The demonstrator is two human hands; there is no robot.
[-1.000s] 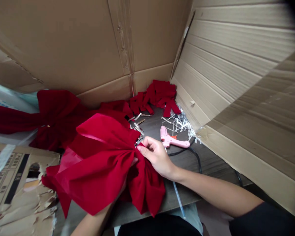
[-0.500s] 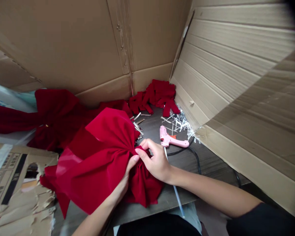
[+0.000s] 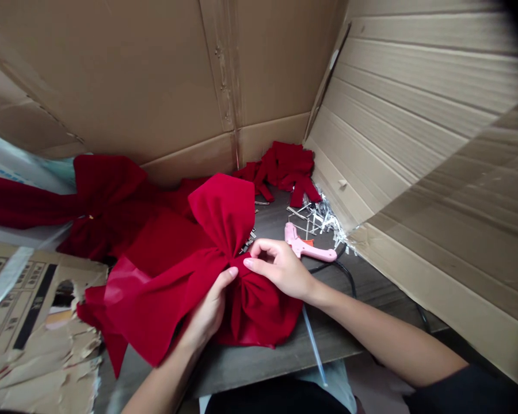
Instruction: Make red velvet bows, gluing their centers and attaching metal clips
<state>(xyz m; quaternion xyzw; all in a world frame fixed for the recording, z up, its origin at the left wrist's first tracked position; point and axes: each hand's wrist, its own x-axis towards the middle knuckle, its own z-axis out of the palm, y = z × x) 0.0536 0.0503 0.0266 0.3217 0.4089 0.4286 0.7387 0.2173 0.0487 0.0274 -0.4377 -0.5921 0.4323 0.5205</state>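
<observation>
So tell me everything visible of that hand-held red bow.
The large red bow, of velvety-looking cloth, is drawn into pleats at its middle. A broad loop fans up at the back; folds spread left and right. The left grip holds it from beneath, thumb on top; the right grip pinches near its middle, over the dark table.

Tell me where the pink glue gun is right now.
In the head view, the pink glue gun lies on the table right of centre, just beyond the person's right hand, with a heap of silvery strips behind it.
</observation>
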